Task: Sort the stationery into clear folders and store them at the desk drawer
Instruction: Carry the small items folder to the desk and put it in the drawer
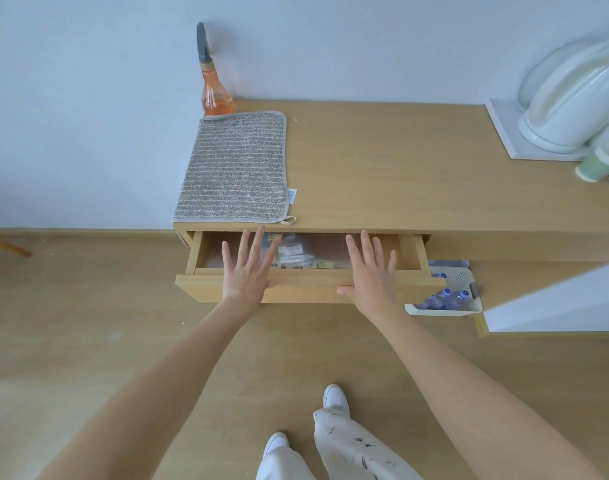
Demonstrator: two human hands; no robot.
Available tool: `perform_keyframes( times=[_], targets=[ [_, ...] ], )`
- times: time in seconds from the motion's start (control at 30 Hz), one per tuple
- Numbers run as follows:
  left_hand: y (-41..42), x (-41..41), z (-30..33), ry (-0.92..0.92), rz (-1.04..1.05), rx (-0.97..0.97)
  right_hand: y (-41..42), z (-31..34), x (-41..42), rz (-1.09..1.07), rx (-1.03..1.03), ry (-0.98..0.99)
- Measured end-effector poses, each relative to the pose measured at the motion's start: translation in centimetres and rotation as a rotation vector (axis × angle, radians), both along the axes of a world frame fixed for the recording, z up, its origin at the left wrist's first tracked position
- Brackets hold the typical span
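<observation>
Both hands are stretched out in front of the person, fingers straight and spread, each grip apart and holding nothing. The left hand (247, 271) lies over the front board of the drawer (303, 289), its thumb resting on the board's top edge; the right hand (370, 271) mirrors it further along, thumb likewise on the board. The drawer stands pulled partway out from under the counter (382, 168).

Inside the drawer, between the two hands and partly behind the left hand's fingers, lies the clear folder (296, 254) with stationery in it: small white and yellow-labelled packets showing through the plastic. How many folders are stacked there I cannot tell, nor can I count the packets for sure. Neither hand touches the folder, as far as I can see; it sits deeper in the drawer than the palms.

On the counter there is one grey striped cloth (233, 168) lying flat at the left end, and one orange bottle (214, 91) with a grey top standing just behind it against the wall. At the far right sit a white appliance (569, 98) on a pale tray and one green cup (595, 166) beside it. Under the counter, right of the drawer, one cream basket (462, 292) holds a few bottles with blue caps.

Two white shoes and pale patterned trousers show below, on the wooden floor (88, 306).
</observation>
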State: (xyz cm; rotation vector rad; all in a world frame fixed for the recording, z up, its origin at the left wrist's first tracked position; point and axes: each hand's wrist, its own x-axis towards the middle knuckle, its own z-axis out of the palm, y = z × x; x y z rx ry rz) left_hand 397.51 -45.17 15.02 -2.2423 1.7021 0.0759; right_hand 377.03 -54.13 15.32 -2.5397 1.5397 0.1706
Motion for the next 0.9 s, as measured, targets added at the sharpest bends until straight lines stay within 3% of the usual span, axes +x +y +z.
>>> perform_keyframes(
  times=[0.7,0.9],
  targets=[
    [-7.7,2.8,-0.7,0.111,0.054,0.004,-9.4,-0.5,2.7,0.097,-0.022,0.057],
    [-7.7,2.8,-1.4,-0.003,0.001,-0.087,-9.7,-1.2,2.7,0.113,-0.049,0.006]
  ],
)
